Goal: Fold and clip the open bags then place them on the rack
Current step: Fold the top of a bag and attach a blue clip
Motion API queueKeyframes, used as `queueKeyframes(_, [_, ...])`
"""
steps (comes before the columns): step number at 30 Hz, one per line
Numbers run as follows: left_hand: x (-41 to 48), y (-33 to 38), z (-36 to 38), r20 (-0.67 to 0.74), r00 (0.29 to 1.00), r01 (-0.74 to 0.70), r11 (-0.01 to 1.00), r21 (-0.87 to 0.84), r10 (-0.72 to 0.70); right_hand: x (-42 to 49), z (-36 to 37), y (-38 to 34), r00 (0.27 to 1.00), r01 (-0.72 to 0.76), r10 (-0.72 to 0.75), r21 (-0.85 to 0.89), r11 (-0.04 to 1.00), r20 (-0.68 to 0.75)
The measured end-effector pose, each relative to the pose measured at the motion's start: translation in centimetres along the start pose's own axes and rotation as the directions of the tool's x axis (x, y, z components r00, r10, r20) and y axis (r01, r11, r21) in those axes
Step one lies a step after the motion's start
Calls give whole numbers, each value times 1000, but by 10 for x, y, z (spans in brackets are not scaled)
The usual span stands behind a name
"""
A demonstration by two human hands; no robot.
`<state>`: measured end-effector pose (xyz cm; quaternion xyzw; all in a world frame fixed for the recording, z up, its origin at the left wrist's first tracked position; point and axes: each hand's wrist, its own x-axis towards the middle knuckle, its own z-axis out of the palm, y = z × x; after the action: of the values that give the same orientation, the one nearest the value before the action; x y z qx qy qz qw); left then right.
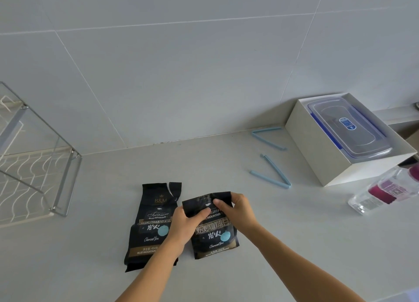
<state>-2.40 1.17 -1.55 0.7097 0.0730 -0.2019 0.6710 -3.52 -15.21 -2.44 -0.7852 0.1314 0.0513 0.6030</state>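
Note:
Two black coffee bags lie on the pale counter. The left bag (150, 224) lies flat, its torn top open. The right bag (214, 233) has its top folded down toward me. My left hand (187, 224) pinches the fold's left part and my right hand (235, 207) pinches its right part. Two light blue bag clips lie open to the right, the far clip (267, 137) by the wall and the near clip (272, 172) closer to me. The wire rack (38, 165) stands at the far left.
A white box (317, 143) holding a clear lidded container (349, 129) sits at the back right. A clear plastic bottle (385, 190) with a magenta label lies on its side at the right edge. A tiled wall backs the counter.

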Motion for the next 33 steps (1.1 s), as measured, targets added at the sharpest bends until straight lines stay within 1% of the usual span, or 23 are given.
queueKeyframes(2, [0, -2, 0, -8, 1000, 24, 999, -21, -24, -1, -1, 3, 999, -16, 15, 22, 1000, 29])
queueKeyframes(5, [-1, -4, 1, 21, 999, 38, 999, -11, -37, 0, -15, 6, 984, -54, 30, 135, 989, 173])
queueKeyframes(6, [-2, -5, 1, 30, 999, 39, 999, -10, -38, 2, -21, 8, 983, -44, 19, 137, 990, 184])
queueKeyframes(7, [-2, -5, 0, 38, 998, 40, 999, -7, -40, 5, -28, 12, 987, -33, 13, 117, 993, 162])
queueKeyframes(8, [-2, -6, 0, 46, 998, 42, 999, 1, -42, 10, -34, 18, 994, -31, 22, 85, 996, 104])
queueKeyframes(10, [-2, -6, 1, 78, 996, 40, 999, 33, -42, 21, -48, 35, 992, -81, 80, 2, 997, -95])
queueKeyframes(12, [-2, -7, 2, 106, 994, 33, 999, 43, -38, 32, -63, 54, 954, -142, 103, -123, 982, -283])
queueKeyframes(14, [-2, -6, 1, 111, 993, 35, 999, 40, -39, 42, -81, 66, 916, -186, 65, -274, 944, -396])
queueKeyframes(15, [0, -5, 1, 113, 993, 36, 998, 47, -42, 46, -90, 69, 900, -218, 53, -342, 914, -433])
queueKeyframes(17, [3, -4, -1, 115, 992, 49, 997, 68, -56, 51, -106, 76, 878, -312, 77, -442, 841, -472])
queueKeyframes(19, [6, -4, -1, 120, 990, 64, 995, 77, -72, 50, -120, 85, 880, -388, 126, -537, 749, -459])
queueKeyframes(21, [7, -4, -1, 129, 989, 65, 994, 87, -76, 45, -128, 95, 892, -409, 147, -623, 667, -428])
queueKeyframes(22, [8, -3, -1, 133, 988, 61, 994, 88, -72, 43, -130, 99, 896, -397, 128, -640, 658, -425])
queueKeyframes(23, [8, -3, -1, 135, 989, 56, 995, 82, -67, 42, -131, 101, 898, -376, 96, -634, 676, -430])
queueKeyframes(26, [7, -3, 1, 115, 992, 42, 998, 38, -46, 40, -129, 101, 909, -290, 49, -543, 788, -415])
queueKeyframes(28, [6, -3, 2, 95, 995, 41, 999, 22, -43, 38, -129, 100, 913, -260, 63, -455, 851, -404])
queueKeyframes(30, [6, -4, 3, 87, 995, 38, 999, 21, -40, 35, -129, 92, 917, -232, 110, -289, 929, -383])
queueKeyframes(31, [6, -4, 3, 86, 995, 39, 999, 18, -40, 34, -128, 85, 933, -201, 128, -193, 960, -336])
queueKeyframes(32, [6, -5, 3, 86, 996, 38, 999, 8, -39, 32, -125, 75, 956, -160, 120, -132, 978, -268])
queueKeyframes(33, [5, -5, 2, 88, 996, 36, 999, -3, -36, 29, -121, 64, 977, -118, 95, -110, 987, -191])
